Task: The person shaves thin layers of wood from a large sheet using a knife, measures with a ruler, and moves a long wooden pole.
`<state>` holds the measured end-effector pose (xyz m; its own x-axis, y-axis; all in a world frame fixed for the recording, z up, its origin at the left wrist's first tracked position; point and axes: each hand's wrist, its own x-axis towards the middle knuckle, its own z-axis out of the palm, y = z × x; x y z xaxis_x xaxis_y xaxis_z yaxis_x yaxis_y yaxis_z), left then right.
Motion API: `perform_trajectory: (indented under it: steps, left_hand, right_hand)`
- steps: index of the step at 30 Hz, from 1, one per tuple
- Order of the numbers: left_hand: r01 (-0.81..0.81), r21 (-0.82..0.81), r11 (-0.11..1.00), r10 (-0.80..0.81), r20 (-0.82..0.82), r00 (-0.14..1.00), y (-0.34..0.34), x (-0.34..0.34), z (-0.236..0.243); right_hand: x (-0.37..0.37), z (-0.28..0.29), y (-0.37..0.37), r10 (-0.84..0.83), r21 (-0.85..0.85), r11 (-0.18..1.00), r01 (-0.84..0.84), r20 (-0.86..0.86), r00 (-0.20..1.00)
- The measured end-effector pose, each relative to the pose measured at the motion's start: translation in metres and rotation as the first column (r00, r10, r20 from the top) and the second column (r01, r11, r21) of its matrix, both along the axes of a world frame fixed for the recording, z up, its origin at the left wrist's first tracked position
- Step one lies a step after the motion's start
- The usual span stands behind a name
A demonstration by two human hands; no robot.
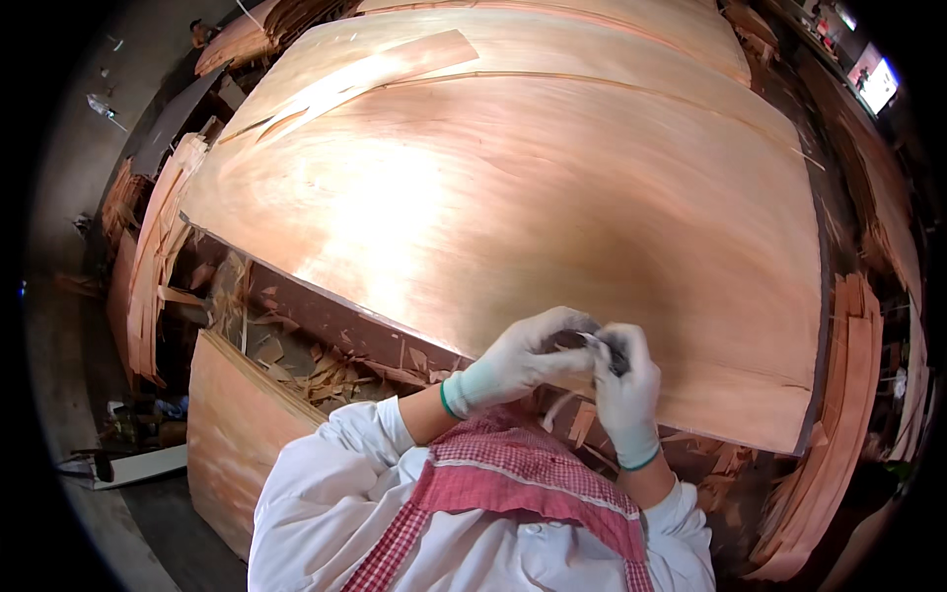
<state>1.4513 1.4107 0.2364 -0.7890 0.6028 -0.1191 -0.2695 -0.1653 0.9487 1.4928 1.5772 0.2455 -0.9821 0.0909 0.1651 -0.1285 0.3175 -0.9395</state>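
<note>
Both my hands wear pale gloves with green cuffs, and they meet over the near edge of a wide veneer sheet (552, 227). The fingers of my left hand (508, 363) are curled and pinched together at the tips, touching the right hand's fingers. My right hand (628, 390) is closed, its fingers bent around a small dark thing (618, 357) whose kind I cannot make out. A pale, narrow curved strip (557, 409) shows below the hands, near my apron; whether it joins what they hold is unclear.
A loose veneer strip (424, 59) lies across the far left of the sheet. Broken veneer scraps (340, 375) fill the gap along the near edge. Veneer stacks stand at the left (158, 257) and right (838, 414); another veneer panel (242, 424) leans at the lower left.
</note>
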Motion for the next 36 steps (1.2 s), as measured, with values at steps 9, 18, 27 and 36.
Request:
perform_trajectory:
  steps: [9, 18, 27, 36]
  left_hand:
    - [-0.262, 0.102, 0.96, 0.266, -0.038, 0.963, -0.11, -0.118, 0.005]
    - [-0.641, -0.39, 0.661, 0.302, -0.644, 0.703, -0.154, -0.327, -0.149]
    - [-0.815, -0.447, 0.368, 0.065, -0.862, 0.502, -0.12, -0.409, -0.206]
    - [-0.674, -0.638, 0.373, -0.365, -0.768, 0.526, -0.117, -0.382, -0.204]
  right_hand:
    - [-0.121, 0.012, -0.108, 0.127, -0.152, 0.98, -0.125, 0.001, 0.992]
    - [-0.254, -0.119, -0.153, 0.077, -0.251, 0.962, 0.107, 0.625, 0.777]
    - [-0.318, -0.186, -0.171, -0.099, -0.282, 0.857, 0.431, 0.73, 0.676]
    - [-0.334, -0.168, -0.089, -0.216, 0.121, 0.976, 0.181, 0.635, 0.741]
